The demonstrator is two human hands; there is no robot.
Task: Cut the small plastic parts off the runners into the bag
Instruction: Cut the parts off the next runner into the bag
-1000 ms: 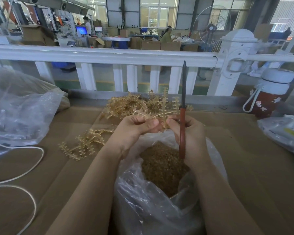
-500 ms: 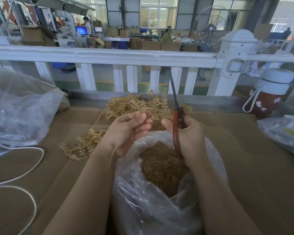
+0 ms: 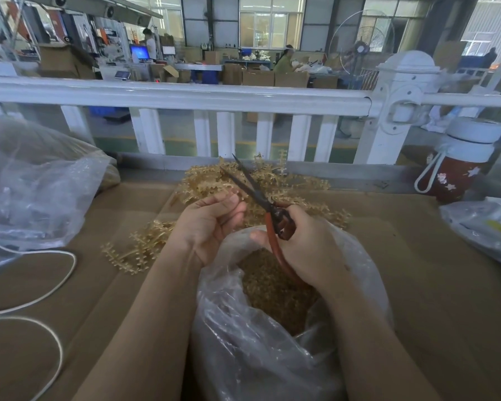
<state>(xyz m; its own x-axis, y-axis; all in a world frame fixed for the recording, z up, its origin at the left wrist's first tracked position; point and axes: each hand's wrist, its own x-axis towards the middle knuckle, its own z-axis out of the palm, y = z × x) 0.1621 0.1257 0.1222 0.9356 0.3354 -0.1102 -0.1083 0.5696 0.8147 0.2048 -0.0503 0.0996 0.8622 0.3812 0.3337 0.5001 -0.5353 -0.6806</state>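
Landmark: bag (image 3: 272,342), open-mouthed, clear film, part-filled w/ cut parts. Left hand (image 3: 207,224) just above its far rim, pinching a runner (image 3: 234,195) at thumb and fingertips. Right hand (image 3: 304,244) over the mouth, gripping scissors (image 3: 258,195), blades parted. Runner pile (image 3: 272,180) beyond bag. Judged: runners light, thin, springy, snag-prone; hold by the spine, near the cut.

Bare tabletop (image 3: 417,285) lies open toward the right edge; the runner heap (image 3: 272,183) and white railing (image 3: 185,94) block the far edge, a cord (image 3: 41,285) loops left.
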